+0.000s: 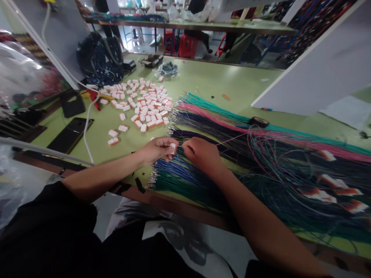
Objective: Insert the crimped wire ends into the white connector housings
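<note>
Connectors (pixel 139 102) left of wires (pixel 261 154)

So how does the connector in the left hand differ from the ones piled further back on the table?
The connector is pinched between the left hand fingers, off the table; the piled connectors lie loose on the green table. The held one is alone, beside the right hand and the wire ends; the pile is many pieces, scattered, clear of both hands. The held one is mostly covered by fingers. Both look small, white, blocky; the pile shows orange sides.

Small white connector (pixel 173 148) between fingertips
</note>
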Tool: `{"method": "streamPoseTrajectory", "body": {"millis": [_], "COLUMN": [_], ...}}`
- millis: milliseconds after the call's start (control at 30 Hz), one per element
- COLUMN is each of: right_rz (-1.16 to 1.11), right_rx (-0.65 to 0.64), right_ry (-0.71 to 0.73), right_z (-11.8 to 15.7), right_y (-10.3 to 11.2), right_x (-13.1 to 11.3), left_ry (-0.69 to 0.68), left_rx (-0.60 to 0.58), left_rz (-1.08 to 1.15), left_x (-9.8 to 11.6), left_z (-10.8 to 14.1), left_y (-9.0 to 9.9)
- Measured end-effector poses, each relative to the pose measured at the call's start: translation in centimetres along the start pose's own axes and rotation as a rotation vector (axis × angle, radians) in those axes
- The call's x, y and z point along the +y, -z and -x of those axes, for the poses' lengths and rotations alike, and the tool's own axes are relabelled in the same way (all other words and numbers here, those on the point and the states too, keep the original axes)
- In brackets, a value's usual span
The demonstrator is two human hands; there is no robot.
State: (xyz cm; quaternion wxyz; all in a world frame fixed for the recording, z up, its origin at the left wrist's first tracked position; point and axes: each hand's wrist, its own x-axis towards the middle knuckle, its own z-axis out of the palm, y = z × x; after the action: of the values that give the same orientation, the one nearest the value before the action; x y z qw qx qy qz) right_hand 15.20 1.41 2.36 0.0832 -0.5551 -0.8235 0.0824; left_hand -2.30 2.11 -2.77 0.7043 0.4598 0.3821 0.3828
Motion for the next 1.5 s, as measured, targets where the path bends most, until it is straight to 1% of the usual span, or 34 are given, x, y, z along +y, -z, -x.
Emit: {"method": "streamPoseTrajectory", "body": {"millis": [233,400,500,633,733,900,1067,1167,1300,1400,1500], "right_rz": [-0.008,0.013,0.033,0.035,-0.030,-0.267,-0.304,-0.287,-0.188,-0.111,-0.100], "right_rx": [0.019,0.046,0.042,0.032,0.028,0.014,0.047,0.055,0.064,0.038,-0.013], "right_ry": [0.032,-0.005,-0.015,-0.021,-0.005,0.089,0.116,0.130,0.137,0.130,0.118], "right_z": [-0.1,-0.1,0.0,-0.1,-0.4,-1.1,-1.2,-1.1,-0.9,-0.7,-0.5], "right_y": [-0.3,-0.5,-0.6,-1.0,-1.1,-1.1,-1.2,-1.2,-1.3,-1.7,-1.6], "right_x": [0.0,0.0,-0.3,-0.8,-0.6,0.9,1.4,1.1,0.7,0.3,-0.1], "left_ry": [0.006,0.020,0.004,-0.057,-0.086,-0.060,-0.049,-0.054,-0.068,-0.068,-0.060], "left_rx": [0.016,0.034,0.066,0.105,0.136,0.183,0.197,0.189,0.187,0.178,0.179], "left_rz": [0.000,-0.003,-0.048,-0.153,-0.202,-0.143,-0.101,-0.098,-0.130,-0.174,-0.185], "left_x": [0.1,0.5,0.7,0.7,0.7,0.7,0.5,0.5,0.6,0.7,0.7], "left_z": [0.0,0.2,0.3,0.6,0.7,0.4,0.2,0.2,0.4,0.5,0.5], "left_y": [-0.2,-0.7,-1.1,-1.6,-1.9,-2.1,-2.1,-2.1,-2.1,-2.1,-2.2]}}
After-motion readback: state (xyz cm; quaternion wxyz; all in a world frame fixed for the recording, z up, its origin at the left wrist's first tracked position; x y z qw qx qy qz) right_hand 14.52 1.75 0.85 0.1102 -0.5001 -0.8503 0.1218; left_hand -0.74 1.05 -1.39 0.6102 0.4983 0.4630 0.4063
